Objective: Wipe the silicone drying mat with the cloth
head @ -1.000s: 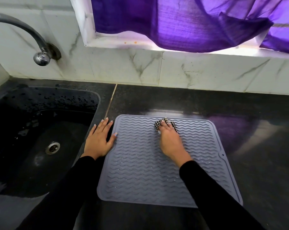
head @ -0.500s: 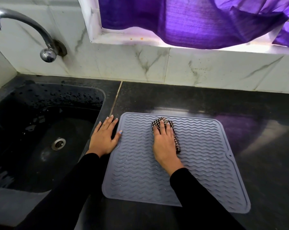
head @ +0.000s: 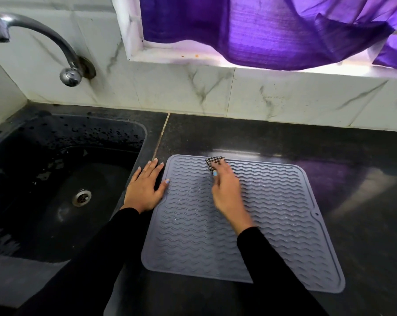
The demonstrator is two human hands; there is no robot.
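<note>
A grey silicone drying mat [head: 284, 213] with wavy ridges lies flat on the black counter. My right hand [head: 227, 190] presses a small black-and-white checked cloth [head: 213, 163] onto the mat near its far edge; most of the cloth is hidden under my fingers. My left hand [head: 145, 190] rests flat on the counter at the mat's left edge, its thumb tip touching the mat's rim. Water drops glisten along the ridges in the mat's middle.
A black sink [head: 56, 190] with a metal drain lies to the left, under a curved metal tap [head: 44, 39]. A white marble backsplash [head: 261, 96] rises behind the counter. A purple curtain [head: 261, 26] hangs over the window ledge.
My right hand has pushed the cloth away from me, from the mat's upper middle up to its far edge. My left hand has stayed at the mat's left edge.
</note>
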